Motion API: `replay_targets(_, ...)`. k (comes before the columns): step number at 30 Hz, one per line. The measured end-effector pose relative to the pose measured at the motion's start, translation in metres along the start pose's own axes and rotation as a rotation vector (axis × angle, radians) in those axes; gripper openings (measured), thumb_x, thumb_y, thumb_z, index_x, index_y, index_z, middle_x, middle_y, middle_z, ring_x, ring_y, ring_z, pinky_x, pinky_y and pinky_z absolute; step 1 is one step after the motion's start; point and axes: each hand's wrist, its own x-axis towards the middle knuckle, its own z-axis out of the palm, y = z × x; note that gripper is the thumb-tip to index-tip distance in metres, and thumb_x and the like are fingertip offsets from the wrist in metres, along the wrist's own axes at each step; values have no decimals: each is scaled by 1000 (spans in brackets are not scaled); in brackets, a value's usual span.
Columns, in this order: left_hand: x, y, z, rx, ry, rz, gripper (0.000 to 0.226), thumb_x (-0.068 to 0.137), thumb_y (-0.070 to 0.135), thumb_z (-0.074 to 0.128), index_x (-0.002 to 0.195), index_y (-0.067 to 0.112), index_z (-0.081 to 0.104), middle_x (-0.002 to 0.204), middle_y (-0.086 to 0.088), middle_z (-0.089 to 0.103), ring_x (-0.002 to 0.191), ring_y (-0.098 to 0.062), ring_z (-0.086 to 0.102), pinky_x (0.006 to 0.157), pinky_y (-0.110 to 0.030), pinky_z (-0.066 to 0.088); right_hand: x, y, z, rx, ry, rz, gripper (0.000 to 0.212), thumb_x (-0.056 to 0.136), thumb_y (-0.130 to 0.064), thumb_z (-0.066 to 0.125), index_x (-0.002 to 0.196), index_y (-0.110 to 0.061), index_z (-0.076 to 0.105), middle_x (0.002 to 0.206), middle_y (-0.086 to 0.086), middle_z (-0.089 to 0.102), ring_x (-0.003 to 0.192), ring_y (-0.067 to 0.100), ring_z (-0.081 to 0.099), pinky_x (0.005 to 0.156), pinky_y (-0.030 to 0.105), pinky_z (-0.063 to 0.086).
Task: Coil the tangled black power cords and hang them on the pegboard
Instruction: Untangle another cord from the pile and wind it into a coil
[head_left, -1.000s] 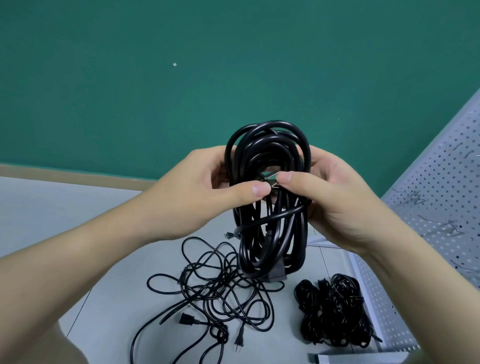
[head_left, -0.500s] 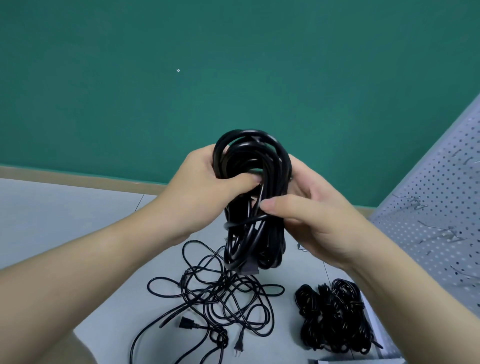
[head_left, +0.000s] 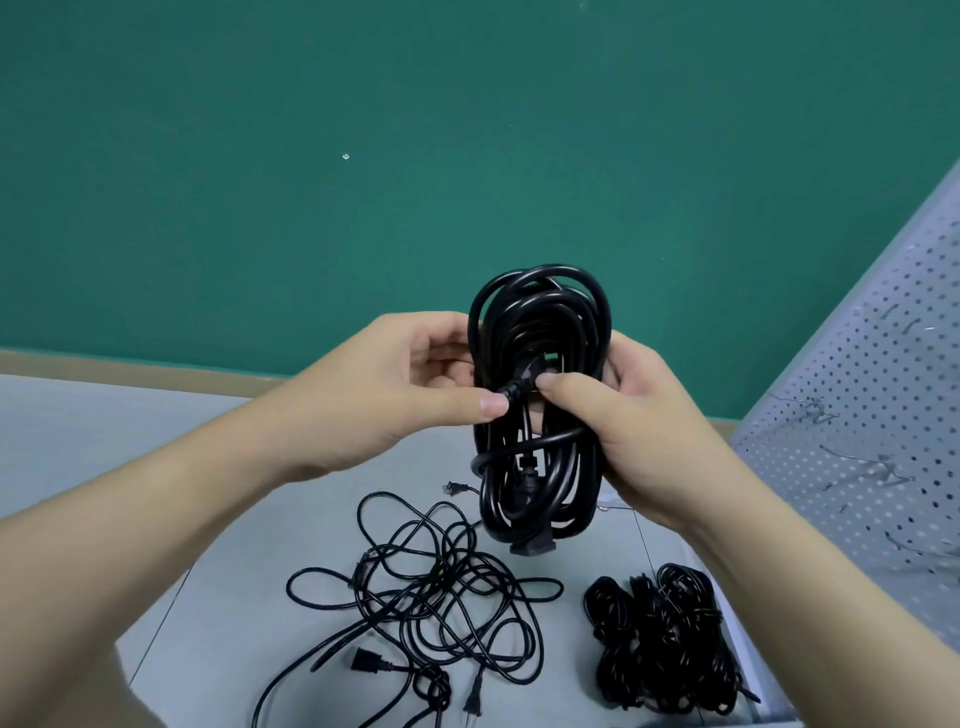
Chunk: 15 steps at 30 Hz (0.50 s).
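I hold a coiled black power cord (head_left: 540, 322) upright in front of me, above the floor. My right hand (head_left: 644, 431) grips the coil's right side, its thumb pressed across the middle strands. My left hand (head_left: 395, 384) pinches the cord's end by the plug, between thumb and fingers, at the coil's left edge. One strand wraps across the coil's lower half, and a connector hangs at its bottom. A tangled heap of black cords (head_left: 441, 603) lies loose on the floor below. A white pegboard (head_left: 883, 426) with wire hooks leans at the right.
A bundle of coiled black cords (head_left: 665, 649) lies on the grey floor (head_left: 104, 447) beside the pegboard's foot. A green wall (head_left: 363, 156) with a tan skirting strip closes off the far side.
The coil rose slightly and shifted right. My left hand moved from gripping the coil's upper part to pinching the plug end at its middle; my right thumb now presses the strands.
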Motion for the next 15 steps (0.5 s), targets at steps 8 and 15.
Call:
replay_targets(8, 1, 0, 0, 53, 54, 108, 42, 75, 40, 83, 110, 24, 69, 94, -27, 55, 78, -38, 43, 80, -60, 48, -6, -4, 7, 84, -20, -14, 26, 93, 2, 60, 113, -15, 63, 97, 3, 71, 88, 17, 70, 76, 32, 58)
replay_targets(15, 7, -2, 14, 184, 243, 130, 31, 81, 32, 77, 109, 35, 64, 94, 5, 70, 83, -35, 59, 79, -50, 54, -6, -9, 11, 182, -214, -27, 58, 75, 4, 54, 131, -8, 55, 112, 13, 61, 101, 25, 62, 83, 48, 61)
